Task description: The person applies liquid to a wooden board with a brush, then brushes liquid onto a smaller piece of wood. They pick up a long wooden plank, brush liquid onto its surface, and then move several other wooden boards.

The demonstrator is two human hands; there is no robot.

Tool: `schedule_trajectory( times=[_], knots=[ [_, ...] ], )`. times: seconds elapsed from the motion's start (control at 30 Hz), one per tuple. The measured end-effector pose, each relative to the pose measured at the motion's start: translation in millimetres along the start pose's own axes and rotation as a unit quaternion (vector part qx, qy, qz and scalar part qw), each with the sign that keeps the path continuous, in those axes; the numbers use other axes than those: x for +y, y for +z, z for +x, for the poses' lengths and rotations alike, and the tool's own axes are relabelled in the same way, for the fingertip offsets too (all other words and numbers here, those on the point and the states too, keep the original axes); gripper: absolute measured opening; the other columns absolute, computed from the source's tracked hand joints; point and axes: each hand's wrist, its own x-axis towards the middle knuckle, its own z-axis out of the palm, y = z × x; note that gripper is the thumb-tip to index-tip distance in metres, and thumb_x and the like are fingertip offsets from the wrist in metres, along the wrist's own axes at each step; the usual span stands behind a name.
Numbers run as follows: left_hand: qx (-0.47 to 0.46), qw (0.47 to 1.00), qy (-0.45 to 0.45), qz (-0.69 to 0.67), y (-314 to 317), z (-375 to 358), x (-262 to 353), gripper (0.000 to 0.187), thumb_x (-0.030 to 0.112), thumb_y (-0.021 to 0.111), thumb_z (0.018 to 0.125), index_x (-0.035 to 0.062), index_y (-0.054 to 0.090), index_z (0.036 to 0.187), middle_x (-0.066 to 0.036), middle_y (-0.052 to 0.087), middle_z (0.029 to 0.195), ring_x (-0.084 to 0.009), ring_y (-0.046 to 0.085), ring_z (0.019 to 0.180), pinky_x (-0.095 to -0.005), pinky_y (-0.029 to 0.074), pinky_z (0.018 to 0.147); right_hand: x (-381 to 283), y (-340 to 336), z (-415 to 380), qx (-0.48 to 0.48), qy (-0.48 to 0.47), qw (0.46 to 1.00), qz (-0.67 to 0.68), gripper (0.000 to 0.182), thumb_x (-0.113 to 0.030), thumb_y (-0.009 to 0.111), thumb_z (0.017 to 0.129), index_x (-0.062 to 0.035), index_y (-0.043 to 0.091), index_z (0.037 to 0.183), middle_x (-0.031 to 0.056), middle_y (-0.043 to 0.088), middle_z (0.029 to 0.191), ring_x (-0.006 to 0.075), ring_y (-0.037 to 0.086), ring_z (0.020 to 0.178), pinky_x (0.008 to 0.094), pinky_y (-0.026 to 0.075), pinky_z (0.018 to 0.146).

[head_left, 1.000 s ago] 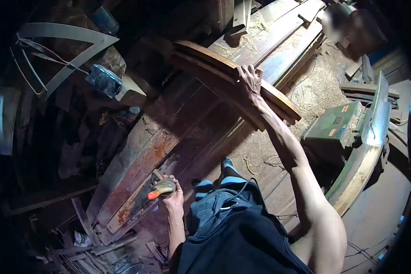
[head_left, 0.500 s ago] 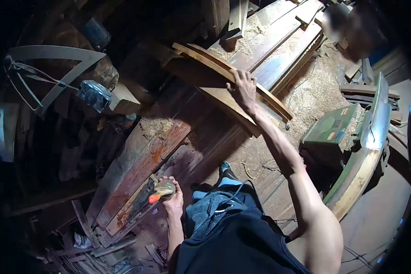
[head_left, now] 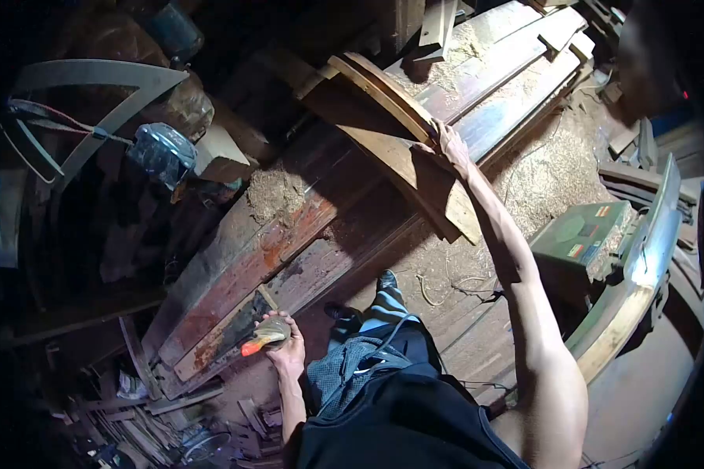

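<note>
My left hand (head_left: 288,352) is closed around a small bottle with an orange-red tip (head_left: 267,334), held low near the dark planks. Its tip points to the left. My right hand (head_left: 451,146) reaches forward, with its fingers closed at the near end of a curved wooden strip (head_left: 379,90). This strip lies along a flat wooden board (head_left: 422,176) with a pointed near corner. Shadow from the hand and arm covers part of the board, and the hand hides the strip's end.
Long planks (head_left: 321,203) with sawdust run diagonally underneath. A green metal box (head_left: 583,234) and a curved timber piece (head_left: 626,320) stand at right. At left hang a triangular frame (head_left: 102,78) and a plastic-wrapped motor-like object (head_left: 163,154). Wood scraps (head_left: 141,430) litter the lower left.
My right hand has shifted to the strip's near end, and the strip no longer extends past it. More of the board beneath shows. My left hand still holds the bottle, slightly lower.
</note>
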Motion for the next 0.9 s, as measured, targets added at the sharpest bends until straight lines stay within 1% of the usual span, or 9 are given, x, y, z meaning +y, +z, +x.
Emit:
schedule_trajectory(
  times=[0.23, 0.27, 0.3, 0.43, 0.5, 0.6, 0.7, 0.77, 0.9],
  knots=[
    [0.041, 0.999, 0.005, -0.01, 2, 2, -5, 0.029, 0.033, 0.06, 0.091, 0.0056, 0.068, 0.097, -0.008, 0.067, 0.102, -0.0281, 0.061, 0.096, -0.0384, 0.055, 0.081, -37, -29, 15, -0.042, 0.023, 0.999, 0.004, 0.035, -0.033, 0.063, 0.084, -0.0047, 0.053, 0.103, 0.0204, 0.064, 0.083, 0.0387, 0.063, 0.079, 0.0472, 0.048, 0.069],
    [0.04, 0.999, 0.004, -0.008, 4, 4, -6, 0.029, 0.033, 0.06, 0.091, 0.0059, 0.068, 0.097, -0.008, 0.067, 0.101, -0.028, 0.061, 0.096, -0.0383, 0.055, 0.081, -34, -29, 17, 0.026, -0.028, 0.997, 0.068, 0.024, -0.024, 0.059, 0.086, -0.0048, 0.054, 0.099, 0.0217, 0.064, 0.081, 0.0391, 0.063, 0.077, 0.0474, 0.048, 0.068],
    [0.039, 0.999, 0.003, -0.009, 4, 3, -5, 0.029, 0.034, 0.06, 0.091, 0.0064, 0.067, 0.097, -0.007, 0.067, 0.101, -0.0278, 0.061, 0.096, -0.0384, 0.055, 0.08, -33, -29, 25, -0.016, 0.037, 0.999, 0.029, 0.026, -0.025, 0.058, 0.087, -0.0043, 0.051, 0.102, 0.0218, 0.063, 0.081, 0.0407, 0.062, 0.075, 0.0481, 0.048, 0.068],
    [0.044, 0.999, 0.008, -0.014, 4, -1, -4, 0.03, 0.035, 0.06, 0.09, 0.0071, 0.066, 0.098, -0.007, 0.067, 0.101, -0.0274, 0.061, 0.096, -0.0383, 0.055, 0.08, -11, -30, 30, 0.061, -0.047, 0.997, 0.019, 0.032, -0.02, 0.057, 0.089, -0.002, 0.043, 0.111, 0.0267, 0.055, 0.092, 0.044, 0.058, 0.082, 0.0518, 0.045, 0.07],
    [0.048, 0.998, 0.015, -0.023, 4, 0, -6, 0.03, 0.036, 0.06, 0.09, 0.0073, 0.066, 0.098, -0.006, 0.067, 0.101, -0.0276, 0.061, 0.096, -0.0381, 0.055, 0.08, -13, -27, 42, -0.065, 0.048, 0.997, 0.003, 0.043, -0.015, 0.057, 0.087, 0.0002, 0.041, 0.124, 0.0279, 0.054, 0.104, 0.0435, 0.054, 0.099, 0.0497, 0.044, 0.082],
    [0.047, 0.999, 0.015, -0.015, 4, 4, -10, 0.03, 0.036, 0.06, 0.091, 0.0078, 0.066, 0.098, -0.006, 0.067, 0.102, -0.0281, 0.061, 0.095, -0.0379, 0.056, 0.079, 36, 14, 43, 0.0, -0.075, 0.997, 0.001, 0.039, -0.019, 0.055, 0.09, 0.0003, 0.046, 0.123, 0.0253, 0.058, 0.111, 0.038, 0.056, 0.105, 0.0442, 0.046, 0.085],
    [0.026, 1.0, 0.006, -0.017, -2, 8, -10, 0.029, 0.036, 0.061, 0.09, 0.008, 0.067, 0.097, -0.006, 0.067, 0.101, -0.0278, 0.061, 0.095, -0.0385, 0.056, 0.079, 23, -2, 35, 0.008, -0.127, 0.992, 0.004, 0.071, -0.012, 0.055, 0.086, -0.0037, 0.02, 0.148, 0.0267, 0.041, 0.137, 0.0408, 0.04, 0.127, 0.0424, 0.033, 0.107],
    [0.013, 0.999, 0.008, -0.04, 1, 4, -10, 0.03, 0.033, 0.058, 0.092, 0.0046, 0.064, 0.098, -0.009, 0.066, 0.1, -0.0291, 0.061, 0.096, -0.039, 0.057, 0.079, -12, -36, 47, -0.149, -0.009, 0.988, -0.031, 0.066, -0.014, 0.047, 0.088, -0.0026, 0.02, 0.148, 0.0225, 0.035, 0.144, 0.0361, 0.035, 0.133, 0.0399, 0.028, 0.111],
    [0.025, 0.998, 0.017, -0.051, 0, -4, -4, 0.029, 0.032, 0.058, 0.092, 0.0051, 0.065, 0.099, -0.008, 0.066, 0.102, -0.0297, 0.061, 0.098, -0.0402, 0.057, 0.079, -38, -79, 27, -0.172, -0.042, 0.981, -0.083, 0.065, -0.016, 0.044, 0.09, -0.0027, 0.018, 0.148, 0.0196, 0.03, 0.147, 0.0326, 0.029, 0.135, 0.0385, 0.023, 0.112]
  ],
)
